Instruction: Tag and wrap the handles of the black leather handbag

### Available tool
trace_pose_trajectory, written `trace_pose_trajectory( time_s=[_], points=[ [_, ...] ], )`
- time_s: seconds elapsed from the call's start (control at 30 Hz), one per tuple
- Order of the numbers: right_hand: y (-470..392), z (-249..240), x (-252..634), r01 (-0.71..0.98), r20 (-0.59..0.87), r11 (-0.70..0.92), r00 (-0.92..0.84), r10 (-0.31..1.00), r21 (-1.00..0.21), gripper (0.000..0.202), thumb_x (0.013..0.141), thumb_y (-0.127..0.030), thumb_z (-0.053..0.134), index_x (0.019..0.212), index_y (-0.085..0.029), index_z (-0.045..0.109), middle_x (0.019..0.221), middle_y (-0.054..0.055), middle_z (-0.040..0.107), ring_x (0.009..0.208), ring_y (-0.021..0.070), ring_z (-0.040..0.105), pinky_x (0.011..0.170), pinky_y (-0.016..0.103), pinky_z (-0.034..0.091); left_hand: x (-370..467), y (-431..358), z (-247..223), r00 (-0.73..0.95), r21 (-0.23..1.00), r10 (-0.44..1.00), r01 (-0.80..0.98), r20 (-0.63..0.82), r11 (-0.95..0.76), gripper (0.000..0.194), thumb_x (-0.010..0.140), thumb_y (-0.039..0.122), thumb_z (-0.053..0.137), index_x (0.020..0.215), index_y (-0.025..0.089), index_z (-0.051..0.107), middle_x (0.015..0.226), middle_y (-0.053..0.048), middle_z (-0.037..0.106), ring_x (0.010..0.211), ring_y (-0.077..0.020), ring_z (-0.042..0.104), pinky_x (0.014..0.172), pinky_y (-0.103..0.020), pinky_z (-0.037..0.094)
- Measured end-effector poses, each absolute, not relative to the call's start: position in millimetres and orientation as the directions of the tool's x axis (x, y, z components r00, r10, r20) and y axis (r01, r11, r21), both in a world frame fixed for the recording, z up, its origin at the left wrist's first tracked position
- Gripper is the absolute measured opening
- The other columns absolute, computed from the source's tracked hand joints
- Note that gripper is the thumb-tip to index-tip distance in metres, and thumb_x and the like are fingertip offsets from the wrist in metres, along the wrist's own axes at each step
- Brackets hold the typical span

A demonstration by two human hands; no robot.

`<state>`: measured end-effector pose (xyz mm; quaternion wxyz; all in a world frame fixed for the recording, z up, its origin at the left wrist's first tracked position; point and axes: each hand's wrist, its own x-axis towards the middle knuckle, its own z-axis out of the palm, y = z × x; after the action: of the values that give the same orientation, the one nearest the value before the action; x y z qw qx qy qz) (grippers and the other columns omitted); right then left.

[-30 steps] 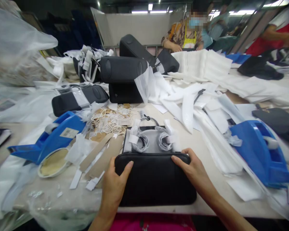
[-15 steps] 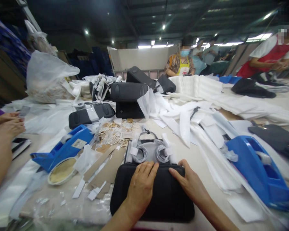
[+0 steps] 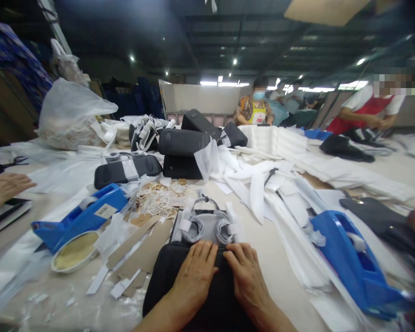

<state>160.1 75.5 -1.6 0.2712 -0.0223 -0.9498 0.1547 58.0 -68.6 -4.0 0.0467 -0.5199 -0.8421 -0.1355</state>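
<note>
A black bag lies flat on the table at the near edge. My left hand and my right hand rest side by side on its far edge, palms down, fingers spread, pressing on it. Just beyond my fingertips lies the bag's grey lining panel with two handles wrapped in white foam. Neither hand grips anything.
A blue tape dispenser and a round tape roll lie left, with cardboard strips. Another blue dispenser sits right. White foam sheets and black bags pile behind. Another person's hand rests far left; workers stand at the back.
My hands slid from the bag's two ends toward its middle and now lie together. The view tilted up, and the bag sits lower in frame.
</note>
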Motion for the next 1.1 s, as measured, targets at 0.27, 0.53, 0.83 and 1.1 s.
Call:
trace_pose_trajectory(
  time_s=[0.27,0.53,0.83,1.1],
  points=[
    [112.5,-25.9,143.6,-0.168,0.554,0.969,-0.832,-0.04,-0.183,0.029,0.077,-0.002,0.052,0.092,-0.026,0.054,0.097,0.002,0.064,0.087,0.0226,0.053,0.073,0.035,0.043,29.9,-48.8,36.3,-0.352,0.289,0.935,0.892,-0.033,0.346,0.046,0.074,0.028,0.071,0.113,0.008,0.059,0.115,-0.017,0.061,0.11,-0.0335,0.056,0.096,-0.044,0.047],
    [115.5,6.8,142.0,-0.233,0.434,0.9,-0.899,-0.055,-0.369,0.017,0.074,-0.012,0.056,0.088,-0.022,0.053,0.092,0.004,0.059,0.088,0.0218,0.052,0.074,0.034,0.045,24.9,-30.2,50.3,-0.365,0.274,0.915,0.874,-0.173,0.4,0.049,0.061,0.009,0.071,0.109,0.007,0.061,0.112,-0.017,0.061,0.11,-0.0332,0.055,0.096,-0.043,0.045],
    [95.7,12.5,154.8,-0.198,0.515,0.87,-0.854,0.073,-0.452,0.026,0.076,-0.006,0.051,0.095,-0.022,0.057,0.1,0.006,0.062,0.094,0.0223,0.052,0.08,0.036,0.044,24.4,-31.2,46.5,-0.361,0.308,0.925,0.872,-0.117,0.38,0.048,0.06,0.004,0.059,0.108,0.009,0.061,0.114,-0.017,0.061,0.111,-0.0332,0.055,0.097,-0.045,0.042],
    [139.0,54.9,144.6,-0.046,0.375,0.579,-0.803,0.464,-0.814,0.015,0.086,-0.023,0.055,0.074,-0.019,0.063,0.072,0.001,0.061,0.072,0.0155,0.056,0.069,0.027,0.041,19.1,-26.6,45.8,-0.394,0.37,0.865,0.788,-0.311,0.492,0.07,0.056,0.007,0.057,0.126,0.007,0.051,0.133,-0.018,0.049,0.126,-0.0352,0.042,0.107,-0.042,0.034]
  ],
)
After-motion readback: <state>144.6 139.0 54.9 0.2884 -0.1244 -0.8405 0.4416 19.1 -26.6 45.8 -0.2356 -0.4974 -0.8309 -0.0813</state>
